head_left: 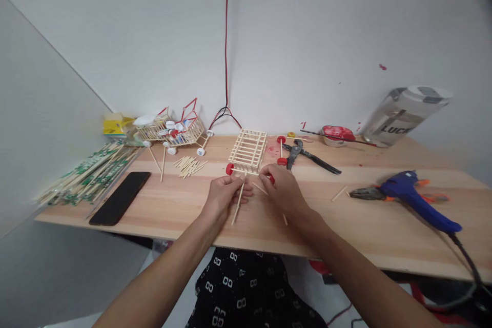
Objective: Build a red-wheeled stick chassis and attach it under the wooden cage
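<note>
A stick frame [248, 150] lay flat on the table [384, 236], its axle stick [248, 171] along the near edge. The left hand [226, 192] pinched a thin stick [237, 205] beside a red wheel [229, 168]. The right hand [283, 189] gripped the axle stick's other end, with pliers [295, 152] just beyond.

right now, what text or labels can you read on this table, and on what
"LUC" on the clear jar lying at the back right; the rest is cut off.
Green print on the chopstick wrappers: too small to read.
Print on the yellow box: blurred.
No print on the stick in the left hand.
</note>
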Tool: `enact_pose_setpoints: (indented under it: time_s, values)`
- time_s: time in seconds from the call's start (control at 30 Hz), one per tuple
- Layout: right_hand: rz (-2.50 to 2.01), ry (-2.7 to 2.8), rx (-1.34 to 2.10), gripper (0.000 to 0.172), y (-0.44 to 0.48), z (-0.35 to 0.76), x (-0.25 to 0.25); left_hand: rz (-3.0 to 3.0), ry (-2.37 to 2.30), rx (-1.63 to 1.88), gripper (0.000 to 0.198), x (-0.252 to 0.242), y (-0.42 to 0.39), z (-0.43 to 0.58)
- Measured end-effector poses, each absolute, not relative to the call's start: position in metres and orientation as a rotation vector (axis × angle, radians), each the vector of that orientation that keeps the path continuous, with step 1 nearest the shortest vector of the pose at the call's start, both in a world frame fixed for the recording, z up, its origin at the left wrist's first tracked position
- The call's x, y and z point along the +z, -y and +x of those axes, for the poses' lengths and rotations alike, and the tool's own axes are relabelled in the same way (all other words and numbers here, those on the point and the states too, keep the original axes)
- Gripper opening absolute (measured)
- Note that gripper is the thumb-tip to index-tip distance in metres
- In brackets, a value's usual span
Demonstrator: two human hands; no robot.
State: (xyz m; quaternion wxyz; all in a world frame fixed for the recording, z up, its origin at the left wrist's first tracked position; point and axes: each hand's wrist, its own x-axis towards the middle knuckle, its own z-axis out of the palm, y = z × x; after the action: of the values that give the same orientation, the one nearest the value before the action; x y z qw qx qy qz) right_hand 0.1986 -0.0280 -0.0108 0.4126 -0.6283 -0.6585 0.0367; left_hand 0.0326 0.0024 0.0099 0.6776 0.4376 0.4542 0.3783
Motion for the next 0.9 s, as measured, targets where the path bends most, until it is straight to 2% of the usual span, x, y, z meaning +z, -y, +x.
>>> enact_pose_setpoints:
  time_s: [0.4, 0.57, 0.9]
  values:
    - [-1.617, 1.678, 0.130, 0.015, 0.027, 0.201, -0.012, 1.046, -0.959, 0.854, 0.031, 0.009, 0.005, 0.029]
    - [-1.636, 1.687, 0.147, 0.015, 0.026, 0.201, -0.013, 1.140, -0.983, 0.924, 0.017, -0.001, 0.003, 0.022]
    - [-1.682, 1.728, 0.166, 0.013, 0.027, 0.202, -0.015, 1.814, -1.161, 1.000, 0.023, 0.005, 0.007, 0.009]
